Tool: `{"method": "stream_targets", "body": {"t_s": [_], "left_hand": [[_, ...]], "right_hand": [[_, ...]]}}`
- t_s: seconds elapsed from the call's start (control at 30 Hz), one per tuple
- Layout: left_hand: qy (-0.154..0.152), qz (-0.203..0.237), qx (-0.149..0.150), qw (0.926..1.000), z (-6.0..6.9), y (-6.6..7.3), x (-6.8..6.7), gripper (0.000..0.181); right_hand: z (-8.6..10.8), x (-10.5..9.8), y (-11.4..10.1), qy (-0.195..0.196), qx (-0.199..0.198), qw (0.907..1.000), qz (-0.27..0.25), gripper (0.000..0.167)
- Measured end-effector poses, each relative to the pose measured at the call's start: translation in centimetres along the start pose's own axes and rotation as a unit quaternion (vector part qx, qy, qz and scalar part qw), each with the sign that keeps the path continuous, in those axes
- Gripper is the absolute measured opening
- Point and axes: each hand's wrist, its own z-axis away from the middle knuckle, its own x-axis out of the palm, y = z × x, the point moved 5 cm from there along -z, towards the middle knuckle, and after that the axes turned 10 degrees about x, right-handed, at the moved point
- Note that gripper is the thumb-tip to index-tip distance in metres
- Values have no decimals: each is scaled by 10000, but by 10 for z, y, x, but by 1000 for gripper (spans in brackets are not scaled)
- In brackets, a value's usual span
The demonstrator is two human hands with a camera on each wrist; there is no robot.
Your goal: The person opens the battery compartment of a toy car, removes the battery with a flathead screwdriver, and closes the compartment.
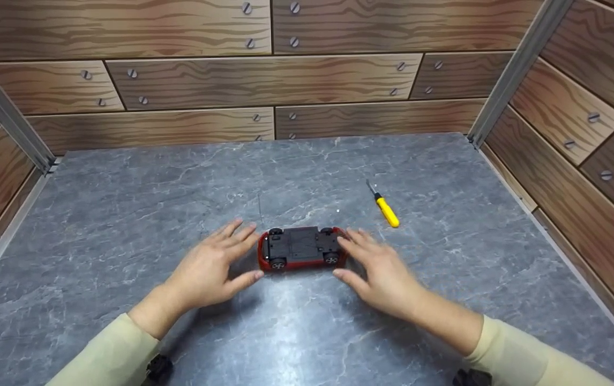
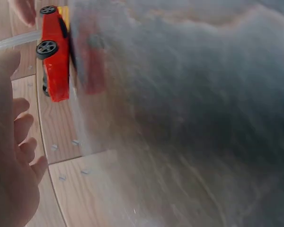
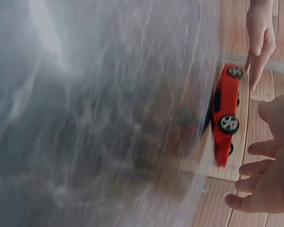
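A red toy car (image 1: 304, 264) lies upside down on the table, its black underside and wheels facing up. Beside its left end is my left hand (image 1: 213, 265), fingers spread and fairly straight, holding nothing. My right hand (image 1: 384, 279) is at the car's right end with fingers extended, its fingertips overlapping that end in the head view; whether they touch it I cannot tell. Both wrist views show the car from the side, the toy car (image 2: 57, 66) near the left hand (image 2: 9, 146) and the toy car (image 3: 226, 109) near the right hand (image 3: 274, 170).
A screwdriver (image 1: 386, 210) with a yellow handle lies beyond the car, to the right. A tiny white speck (image 1: 338, 210) is on the grey marbled table (image 1: 151, 187). Wood-patterned walls (image 1: 264, 80) with metal corner posts stand behind and at both sides.
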Motion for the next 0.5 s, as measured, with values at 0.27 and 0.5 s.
{"method": "stream_targets", "body": {"t_s": [0.27, 0.5], "left_hand": [[-464, -349, 517, 9970, -2, 5, 3, 81], [-670, -427, 768, 9939, -3, 7, 8, 80]], "right_hand": [[6, 8, -9, -348, 111, 9984, 442, 77], [4, 14, -8, -532, 249, 9967, 552, 79]]}}
